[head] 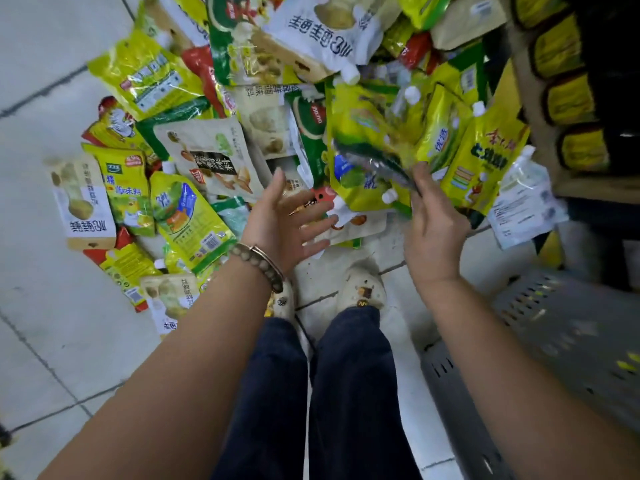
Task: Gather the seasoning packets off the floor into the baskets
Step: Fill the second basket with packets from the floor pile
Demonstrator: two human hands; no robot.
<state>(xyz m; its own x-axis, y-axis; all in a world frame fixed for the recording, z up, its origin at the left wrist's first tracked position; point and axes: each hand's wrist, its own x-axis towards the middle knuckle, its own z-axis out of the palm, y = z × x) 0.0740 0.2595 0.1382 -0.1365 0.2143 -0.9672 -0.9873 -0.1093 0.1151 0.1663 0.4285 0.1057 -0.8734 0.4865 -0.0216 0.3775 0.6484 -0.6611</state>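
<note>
A big pile of shiny yellow, green and white seasoning packets (214, 161) lies on the pale tiled floor (45, 81). The pile is to the left of the grey plastic basket (571, 341) with little slots in its side, and farther from the person than the basket is.

The right hand (433, 230) is just past the basket's far left corner. Its thumb and fingers are curled round a bunch of yellow and green pouches (374, 157) with white caps, held over the pile. The bunch is blurry, so I cannot tell how many pouches are in it.

The left hand (287, 223) is farther left of the basket, over the near edge of the pile. Its fingers are straight and spread wide, and it holds nothing. A brown bead bracelet (263, 265) and a thin metal ring sit on that wrist.

Two white shoes (360, 289) stand on the floor left of the basket, with dark blue trousers (353, 375) above them. Beyond the basket is a brown shelf (533, 98) full of yellow packs.
</note>
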